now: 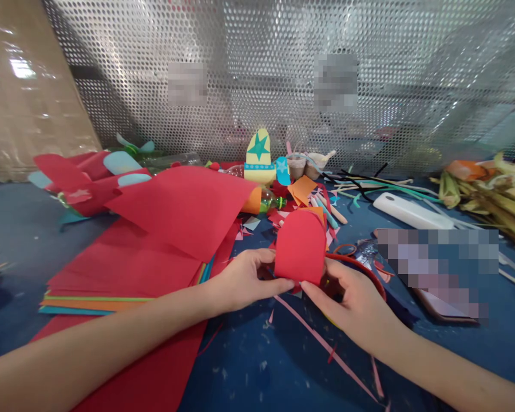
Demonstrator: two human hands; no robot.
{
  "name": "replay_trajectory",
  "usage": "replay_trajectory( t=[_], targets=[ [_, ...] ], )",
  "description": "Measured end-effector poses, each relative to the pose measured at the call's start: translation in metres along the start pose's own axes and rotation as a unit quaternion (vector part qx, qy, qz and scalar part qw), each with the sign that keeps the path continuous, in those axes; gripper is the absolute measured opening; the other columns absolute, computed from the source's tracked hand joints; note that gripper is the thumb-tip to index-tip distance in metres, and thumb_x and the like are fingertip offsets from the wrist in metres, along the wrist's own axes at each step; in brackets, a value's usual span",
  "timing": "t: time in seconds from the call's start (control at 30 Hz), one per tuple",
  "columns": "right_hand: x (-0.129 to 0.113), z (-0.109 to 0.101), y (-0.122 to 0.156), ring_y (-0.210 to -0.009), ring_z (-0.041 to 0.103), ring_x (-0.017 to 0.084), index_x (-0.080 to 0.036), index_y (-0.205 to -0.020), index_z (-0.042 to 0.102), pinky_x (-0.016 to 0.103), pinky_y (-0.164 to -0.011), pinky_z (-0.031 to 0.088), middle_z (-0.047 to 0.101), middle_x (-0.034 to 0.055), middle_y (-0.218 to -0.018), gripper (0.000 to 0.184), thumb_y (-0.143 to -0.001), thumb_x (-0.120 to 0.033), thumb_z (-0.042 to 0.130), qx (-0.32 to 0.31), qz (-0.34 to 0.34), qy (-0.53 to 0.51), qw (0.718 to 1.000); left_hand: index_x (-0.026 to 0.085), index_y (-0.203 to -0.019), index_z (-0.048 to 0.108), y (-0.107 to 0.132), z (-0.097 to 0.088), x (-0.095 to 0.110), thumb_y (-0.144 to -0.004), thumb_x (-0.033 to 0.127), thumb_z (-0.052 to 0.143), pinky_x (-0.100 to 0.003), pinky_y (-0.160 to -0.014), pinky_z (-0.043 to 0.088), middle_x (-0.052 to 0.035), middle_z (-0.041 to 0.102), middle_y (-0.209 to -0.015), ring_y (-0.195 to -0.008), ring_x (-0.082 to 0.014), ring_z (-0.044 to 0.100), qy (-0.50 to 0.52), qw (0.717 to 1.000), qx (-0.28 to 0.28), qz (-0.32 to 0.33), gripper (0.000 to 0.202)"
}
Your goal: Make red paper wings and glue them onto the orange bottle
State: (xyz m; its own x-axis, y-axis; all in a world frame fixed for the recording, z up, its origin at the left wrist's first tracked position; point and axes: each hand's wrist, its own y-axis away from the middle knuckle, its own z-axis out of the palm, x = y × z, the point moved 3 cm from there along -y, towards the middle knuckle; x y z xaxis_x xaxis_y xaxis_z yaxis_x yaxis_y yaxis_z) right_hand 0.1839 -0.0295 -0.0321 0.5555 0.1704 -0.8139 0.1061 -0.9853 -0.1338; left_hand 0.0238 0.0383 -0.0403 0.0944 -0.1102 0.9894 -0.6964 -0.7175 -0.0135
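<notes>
Item: red paper arch (300, 246), flat-bottomed and round-topped, matte, thin card or craft paper; held upright above the blue table (249, 366), centre of view.
Left hand (249, 280): thumb and fingers pinched on the arch's lower left corner.
Right hand (352, 297): fingertips closed on the lower right edge; gripping both corners probably keeps the limp sheet taut and facing the eye.
Adjacent: stack of coloured paper sheets (124, 269), red uppermost, lying flat at left; pink paper strip (317, 337), narrow, loose under the hands; yellow egg-shaped cutout (258, 157) with teal star, standing against the perforated metal screen (257, 68); dried plant stalks (498, 194) at right, fibrous.
</notes>
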Motion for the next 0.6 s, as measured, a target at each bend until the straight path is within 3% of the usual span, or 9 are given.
replay_trajectory(
  t=[0.27, 0.43, 0.6],
  targets=[
    [-0.0014, 0.0013, 0.0002, -0.066, 0.057, 0.014, -0.022, -0.08, 0.055, 0.025, -0.06, 0.045, 0.059, -0.0019, -0.074, 0.009, -0.086, -0.028, 0.052, -0.003, -0.018, 0.008, 1.0, 0.013, -0.094, 0.068, 0.0019, 0.0002, 0.002, -0.073, 0.019, 0.064, -0.033, -0.081, 0.052, -0.0071, 0.073, -0.091, -0.087, -0.0216, 0.068, 0.026, 0.999, -0.019, 0.008, 0.022],
    [-0.0009, 0.0015, 0.0001, -0.064, 0.056, 0.014, -0.022, -0.085, 0.056, 0.024, -0.058, 0.045, 0.061, -0.0008, -0.076, 0.009, -0.087, -0.029, 0.052, 0.0, -0.013, -0.002, 1.0, 0.012, -0.091, 0.066, 0.0011, -0.0027, 0.0013, -0.072, 0.021, 0.064, -0.032, -0.079, 0.049, -0.0079, 0.071, -0.092, -0.084, -0.0199, 0.065, 0.033, 0.999, -0.001, 0.0, 0.021],
    [0.0001, 0.0017, -0.0006, -0.058, 0.05, 0.012, -0.022, -0.086, 0.056, 0.023, -0.053, 0.042, 0.061, -0.0011, -0.073, 0.011, -0.087, -0.031, 0.052, 0.011, -0.004, -0.019, 1.0, 0.013, -0.081, 0.063, 0.0005, -0.0038, 0.0022, -0.069, 0.024, 0.066, -0.028, -0.074, 0.045, -0.0033, 0.066, -0.08, -0.074, -0.0153, 0.061, 0.043, 0.999, 0.019, -0.027, 0.016]
  ],
)
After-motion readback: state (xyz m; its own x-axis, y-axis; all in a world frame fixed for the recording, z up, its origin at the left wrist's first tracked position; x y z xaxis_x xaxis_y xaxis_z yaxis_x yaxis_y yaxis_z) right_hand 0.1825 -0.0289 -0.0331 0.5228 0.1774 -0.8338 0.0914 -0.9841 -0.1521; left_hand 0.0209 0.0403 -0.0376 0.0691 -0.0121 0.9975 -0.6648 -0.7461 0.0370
